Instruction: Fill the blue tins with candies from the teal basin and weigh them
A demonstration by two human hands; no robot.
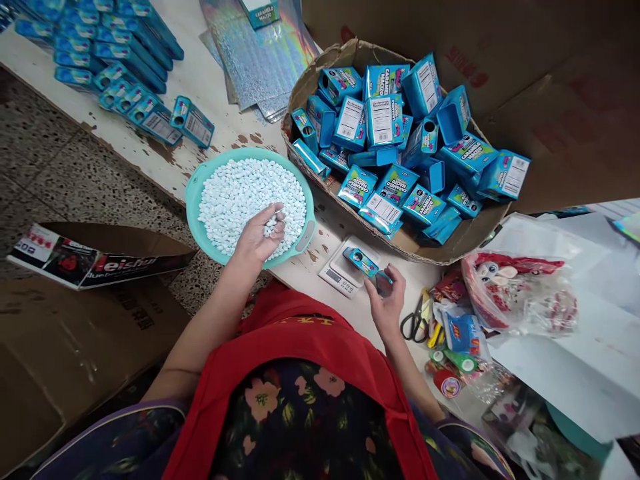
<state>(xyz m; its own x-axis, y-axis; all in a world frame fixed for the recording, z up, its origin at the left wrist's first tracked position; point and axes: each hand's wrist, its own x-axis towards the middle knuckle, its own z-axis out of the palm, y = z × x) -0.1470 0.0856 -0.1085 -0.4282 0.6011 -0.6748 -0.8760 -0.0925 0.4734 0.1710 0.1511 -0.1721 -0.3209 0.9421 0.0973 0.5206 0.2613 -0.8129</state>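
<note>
Over the turquoise bowl (193, 215), my left hand (261, 233) is turned palm up, its curled fingers cupping a few small white candies (273, 224). More loose white candies (235, 193) fill the bowl beneath it. My right hand (387, 303) has thumb and fingers around the near end of a small blue candy box (361, 261). That box has a round hole in its top and is above a white digital scale (337, 277); whether it rests on the scale I cannot tell. A dark part between the right fingers is unclear.
A cut-down cardboard box (320, 183) full of blue candy boxes stands beyond the scale. Rows of blue boxes (115, 60) line the far left, near shiny holographic sheets (265, 67). Scissors (415, 323) and plastic-bagged items (525, 293) lie at right.
</note>
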